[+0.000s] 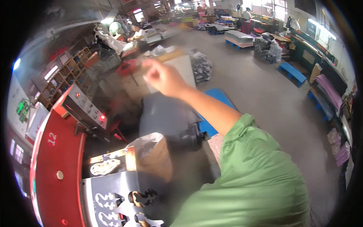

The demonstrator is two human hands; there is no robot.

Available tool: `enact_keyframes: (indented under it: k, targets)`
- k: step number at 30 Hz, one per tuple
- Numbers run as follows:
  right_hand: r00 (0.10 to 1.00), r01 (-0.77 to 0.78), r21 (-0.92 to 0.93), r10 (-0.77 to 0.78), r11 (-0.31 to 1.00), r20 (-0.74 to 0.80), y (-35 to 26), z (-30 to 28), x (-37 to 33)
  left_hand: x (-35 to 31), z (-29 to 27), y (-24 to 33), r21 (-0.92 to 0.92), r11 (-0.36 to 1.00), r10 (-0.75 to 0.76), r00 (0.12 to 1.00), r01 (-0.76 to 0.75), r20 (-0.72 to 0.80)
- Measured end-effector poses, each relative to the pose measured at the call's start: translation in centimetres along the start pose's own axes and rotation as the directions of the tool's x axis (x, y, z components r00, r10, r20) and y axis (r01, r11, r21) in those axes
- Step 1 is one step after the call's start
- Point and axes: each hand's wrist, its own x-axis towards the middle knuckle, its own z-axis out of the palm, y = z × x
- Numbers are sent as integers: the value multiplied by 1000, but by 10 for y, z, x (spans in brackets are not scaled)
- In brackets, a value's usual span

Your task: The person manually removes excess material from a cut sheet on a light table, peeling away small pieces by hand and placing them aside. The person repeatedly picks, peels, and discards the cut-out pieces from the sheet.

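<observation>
My right hand (163, 78) is raised at the end of a bare forearm, with a green sleeve (261, 178) behind it. Its half-curled fingers are blurred by motion but look apart, and I see nothing held in them. Below the hand stands a stack of dark grey sheets (164, 117). At the lower left, a grey sheet with shaped cutouts (117, 189) lies beside a red machine (58, 159). Just beyond it rests a pale, sole-shaped piece (106, 167) on a small panel. My left hand is out of the picture.
A control box (89, 109) with lit red lamps juts from the machine. A plastic-lined cardboard box (157, 155) stands beside the cut sheet. Blue pallets (292, 74) and bagged bundles (267, 49) lie along the right. Two people work farther off, one at a left-hand station (140, 36).
</observation>
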Motion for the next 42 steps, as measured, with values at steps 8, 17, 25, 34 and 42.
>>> enact_keyframes:
  k: [8,17,25,34,42]
  targets:
    - [282,154,-568,515,808,810,60,45,-310,-18,-53,-10,50,998,47,997,-44,-67]
    - [-468,-83,-708,599,702,649,75,-41,-689,-37,-84,-16,95,996,15,987,0,-161]
    - [-236,-184,-752,714,634,659,99,19,-701,-56,-97,-22,130,991,18,975,11,-222]
    - [-170,-349,-664,652,662,739,80,71,-619,-62,-102,-28,161,986,15,958,33,-286]
    - [-89,-374,-308,297,874,951,112,-4,-706,-74,-110,-36,185,981,9,930,64,-367]
